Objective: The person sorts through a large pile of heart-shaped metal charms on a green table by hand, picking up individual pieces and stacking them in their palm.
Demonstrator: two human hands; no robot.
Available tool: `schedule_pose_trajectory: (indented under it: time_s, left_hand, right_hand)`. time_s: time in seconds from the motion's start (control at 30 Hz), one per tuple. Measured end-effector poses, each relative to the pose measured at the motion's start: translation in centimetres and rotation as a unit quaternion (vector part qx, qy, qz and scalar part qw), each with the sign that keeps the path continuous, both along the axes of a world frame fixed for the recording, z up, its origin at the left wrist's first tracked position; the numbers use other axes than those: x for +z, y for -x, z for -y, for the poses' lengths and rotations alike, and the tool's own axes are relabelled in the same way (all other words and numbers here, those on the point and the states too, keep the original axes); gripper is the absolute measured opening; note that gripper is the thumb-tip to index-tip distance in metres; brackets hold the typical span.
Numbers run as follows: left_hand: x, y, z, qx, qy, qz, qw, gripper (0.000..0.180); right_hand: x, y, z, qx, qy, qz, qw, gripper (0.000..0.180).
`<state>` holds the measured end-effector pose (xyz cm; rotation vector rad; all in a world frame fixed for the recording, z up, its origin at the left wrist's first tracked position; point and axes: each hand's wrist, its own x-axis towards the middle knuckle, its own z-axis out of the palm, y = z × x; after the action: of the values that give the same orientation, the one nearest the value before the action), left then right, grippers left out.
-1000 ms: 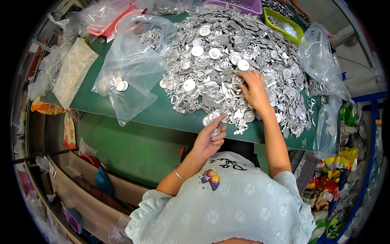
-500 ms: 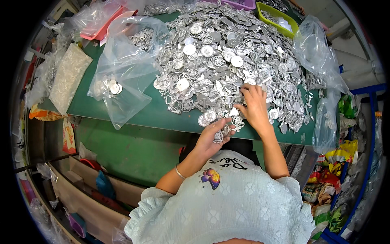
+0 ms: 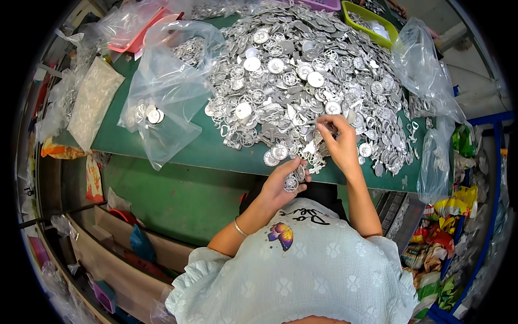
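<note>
A big heap of silver-coloured metal castings [image 3: 302, 70], many of them round medallions and openwork shapes, covers the middle of the green table [image 3: 116, 143]. At the table's near edge, my left hand [image 3: 274, 189] is cupped around a few silver openwork pieces [image 3: 291, 182]. My right hand [image 3: 343, 148] is over the near side of the heap, its thumb and fingers curled together. A small piece seems to be between those fingertips, but its shape is hidden. Some flat round and openwork pieces [image 3: 279, 152] lie just beyond my left hand.
A clear plastic bag [image 3: 167, 102] with several round pieces lies left of the heap, beside a full pale bag [image 3: 94, 102]. Other clear bags [image 3: 418, 59] hang at the right. Pink [image 3: 137, 35] and yellow-green trays [image 3: 372, 28] stand at the back. A brown bench [image 3: 118, 254] is lower left.
The fingers of my right hand have gone from spread on the heap to curled together, slightly raised. My left hand stays nearly in place with its pieces.
</note>
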<state>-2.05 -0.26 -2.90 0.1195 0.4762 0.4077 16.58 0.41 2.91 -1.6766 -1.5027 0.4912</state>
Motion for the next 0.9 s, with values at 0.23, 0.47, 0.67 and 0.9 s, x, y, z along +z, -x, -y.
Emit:
schedule_pose_trajectory:
  time_s: [0.23, 0.47, 0.67, 0.9]
  left_hand:
    - [0.7, 0.4, 0.3, 0.041, 0.061, 0.054, 0.996, 0.023]
    - [0.3, 1.7, 0.0, 0.036, 0.037, 0.035, 0.998, 0.018]
    - [1.0, 1.7, 0.5, 0.03, 0.024, 0.038, 0.999, 0.02]
    - [2.1, 3.0, 0.3, 0.059, -0.016, -0.065, 0.996, 0.037]
  right_hand:
    - [-1.2, 2.8, -4.2, 0.133, -0.047, 0.283, 0.949, 0.042]
    - [-1.2, 3.8, -6.6, 0.084, -0.068, 0.21, 0.972, 0.02]
    - [-1.8, 4.2, -8.7, 0.104, 0.004, 0.16, 0.982, 0.01]
    - [-2.2, 1.4, -6.5, -0.074, -0.096, 0.135, 0.983, 0.008]
